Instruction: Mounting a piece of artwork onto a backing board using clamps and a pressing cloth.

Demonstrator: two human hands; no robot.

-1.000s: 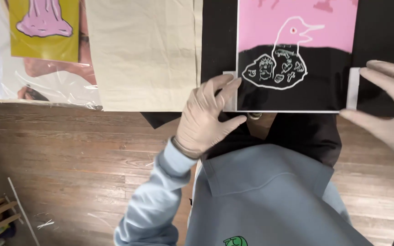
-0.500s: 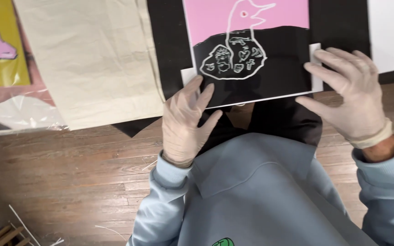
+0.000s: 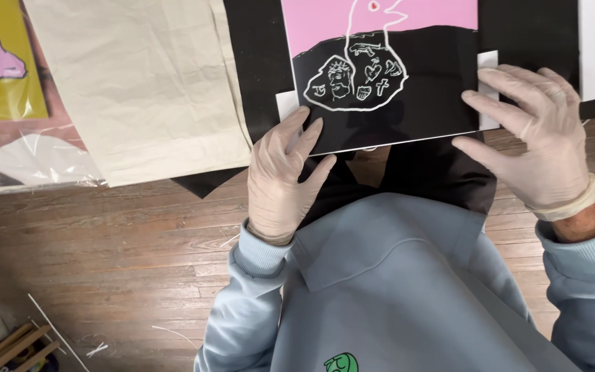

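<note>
The pink-and-black print, judged light, thin, glossy and easily creased, is held flat at its lower corners by the spread gloved left hand and right hand.

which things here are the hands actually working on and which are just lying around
In hand:
- pink and black print, with a white line drawing
- left hand, gloved, fingers on the print's lower left corner
- right hand, gloved, fingers at its right edge
- black sheet under the print

Lying about:
- beige cloth
- yellow and pink print, far left
- wood strips on the floor
</note>
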